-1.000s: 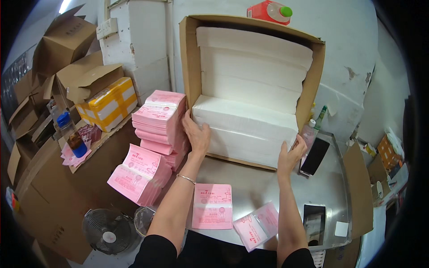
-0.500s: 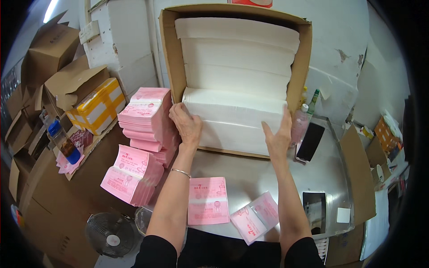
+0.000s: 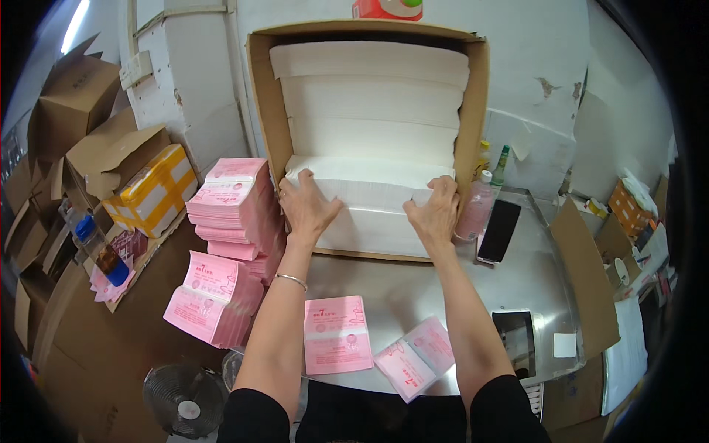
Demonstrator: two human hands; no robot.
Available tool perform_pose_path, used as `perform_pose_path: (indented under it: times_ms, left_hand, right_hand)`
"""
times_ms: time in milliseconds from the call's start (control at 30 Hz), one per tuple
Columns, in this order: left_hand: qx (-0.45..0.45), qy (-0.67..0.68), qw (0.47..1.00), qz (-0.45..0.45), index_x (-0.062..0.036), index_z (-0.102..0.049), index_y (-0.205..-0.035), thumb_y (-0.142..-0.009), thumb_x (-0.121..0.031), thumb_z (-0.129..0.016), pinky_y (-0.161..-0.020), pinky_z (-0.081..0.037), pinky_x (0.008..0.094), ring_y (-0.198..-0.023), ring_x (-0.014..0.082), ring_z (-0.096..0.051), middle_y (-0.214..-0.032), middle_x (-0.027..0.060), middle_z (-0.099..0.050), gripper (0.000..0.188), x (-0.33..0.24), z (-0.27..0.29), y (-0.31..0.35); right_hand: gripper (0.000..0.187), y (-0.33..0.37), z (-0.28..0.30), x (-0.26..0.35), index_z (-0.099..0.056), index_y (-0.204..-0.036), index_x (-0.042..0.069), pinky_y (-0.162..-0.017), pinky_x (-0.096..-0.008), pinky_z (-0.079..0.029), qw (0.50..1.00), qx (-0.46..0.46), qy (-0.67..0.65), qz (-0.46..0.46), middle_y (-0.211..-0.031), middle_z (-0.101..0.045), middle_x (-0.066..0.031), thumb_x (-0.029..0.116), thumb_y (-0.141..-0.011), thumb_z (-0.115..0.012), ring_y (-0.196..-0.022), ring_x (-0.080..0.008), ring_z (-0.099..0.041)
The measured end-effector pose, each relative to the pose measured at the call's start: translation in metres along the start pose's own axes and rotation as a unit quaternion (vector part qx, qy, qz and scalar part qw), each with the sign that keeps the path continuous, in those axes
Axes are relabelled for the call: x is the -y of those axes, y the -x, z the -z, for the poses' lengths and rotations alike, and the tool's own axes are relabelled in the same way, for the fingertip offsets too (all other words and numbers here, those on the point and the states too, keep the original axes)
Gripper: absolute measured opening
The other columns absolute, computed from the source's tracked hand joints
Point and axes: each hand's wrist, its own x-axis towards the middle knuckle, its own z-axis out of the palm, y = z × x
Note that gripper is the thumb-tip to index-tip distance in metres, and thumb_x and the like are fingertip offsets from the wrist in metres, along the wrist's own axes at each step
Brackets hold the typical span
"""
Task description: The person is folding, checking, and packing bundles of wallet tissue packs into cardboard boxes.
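An open cardboard box [image 3: 476, 111] stands tilted against the wall, packed with stacks of white sheets [image 3: 369, 100]. My left hand [image 3: 306, 210] grips the left end of a lower white stack [image 3: 369, 196], its fingers curled over the top and thumb on the front. At the other end, my right hand [image 3: 434, 213] holds the same stack in a similar way. Between my forearms lies a flat pink printed pack [image 3: 336, 351], and right of it some pink printed sheets in a clear sleeve [image 3: 413, 362].
Tall piles of pink printed packs [image 3: 229, 199] rise left of the box. A phone [image 3: 499, 232], a pink bottle [image 3: 475, 210] and a green bottle [image 3: 501, 166] stand at its right. A fan [image 3: 183, 399] sits low left, near a blue-capped bottle [image 3: 100, 251].
My right hand has gone from spread fingers at the stack's right end to curled fingers gripping it. My left fingers have reached further over the top. The whole view has shifted slightly.
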Motion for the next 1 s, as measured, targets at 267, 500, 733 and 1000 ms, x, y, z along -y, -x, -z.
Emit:
perform_pose_path:
  times_ms: [267,500,733,1000]
  left_hand:
    - [-0.156,0.119,0.98,-0.011,0.0042,-0.045,-0.122,-0.064,-0.022,-0.083,-0.102,-0.033,0.0479,-0.119,0.0406,-0.038,-0.119,0.024,-0.043,0.074,-0.007,0.041,0.101]
    - [0.098,0.168,0.969,-0.153,0.0027,-0.044,-0.13,-0.072,-0.018,-0.082,-0.1,-0.038,0.0539,-0.116,0.0478,-0.039,-0.121,0.031,-0.039,0.072,-0.07,0.008,0.19]
    - [0.367,0.191,0.91,-0.043,-0.0047,-0.037,-0.145,-0.081,-0.021,-0.078,-0.101,-0.046,0.0459,-0.121,0.0419,-0.048,-0.133,0.0307,-0.037,0.078,-0.056,0.006,0.2]
    - [0.318,0.305,0.885,0.153,0.0104,-0.021,-0.15,-0.08,-0.029,-0.074,-0.106,-0.043,0.0427,-0.123,0.0401,-0.056,-0.13,0.0313,-0.055,0.096,-0.057,-0.039,0.159]
  right_hand:
    - [0.048,0.055,0.102,0.004,-0.051,-0.102,0.003,-0.095,-0.0485,-0.041,0.988,-0.107,-0.066,0.092,-0.124,-0.048,-0.0231,0.008,-0.061,-0.075,-0.111,-0.0427,-0.05]
    - [0.05,0.126,0.163,-0.149,-0.045,-0.099,0.003,-0.097,-0.0489,-0.043,0.999,0.015,-0.046,-0.007,-0.125,-0.048,-0.0264,0.006,-0.06,-0.076,-0.115,-0.0439,-0.049]
    - [0.046,0.125,0.215,-0.193,-0.051,-0.099,0.001,-0.104,-0.051,-0.038,0.996,0.015,0.084,0.014,-0.124,-0.053,-0.0259,0.012,-0.061,-0.074,-0.122,-0.0446,-0.048]
    - [0.073,0.13,0.279,-0.243,-0.057,-0.132,0.005,-0.114,-0.0595,-0.027,0.851,0.236,0.469,0.025,-0.152,-0.04,-0.0196,0.011,-0.062,-0.074,-0.141,-0.0456,-0.033]
